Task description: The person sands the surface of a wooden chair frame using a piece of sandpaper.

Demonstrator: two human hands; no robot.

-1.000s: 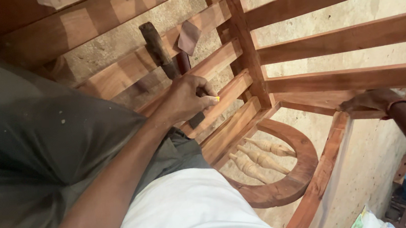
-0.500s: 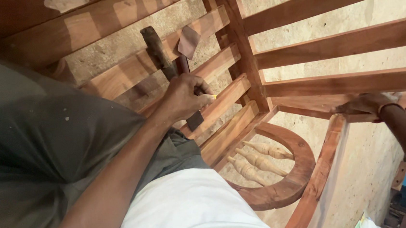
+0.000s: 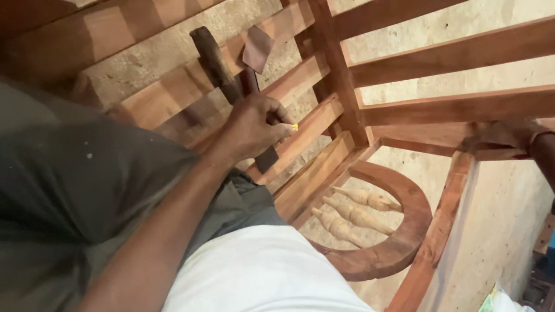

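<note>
Left grip (image 3: pixel 255 126) closed around a dark-handled tool (image 3: pixel 217 62), handle slanting up and away from the fist, a short dark end poking out just below the knuckles. Touching a slat of the wooden chair frame (image 3: pixel 346 104) just left of its upright post, with a small square of sandpaper (image 3: pixel 258 47) lying against the slat right above the fist. Tiny yellow fleck at one fingertip. Right grip (image 3: pixel 504 137) laid over the frame's horizontal rail, right of the post, where the rail meets the slanting leg; fingers curled on the wood, though cannot tell how firmly shut. Curved armrest (image 3: pixel 390 246) below the post, with three turned spindles (image 3: pixel 354 212) inside its arc. Grey shirt and white cloth left of and below the frame, nearest the camera. Rough concrete floor visible between the slats.
</note>
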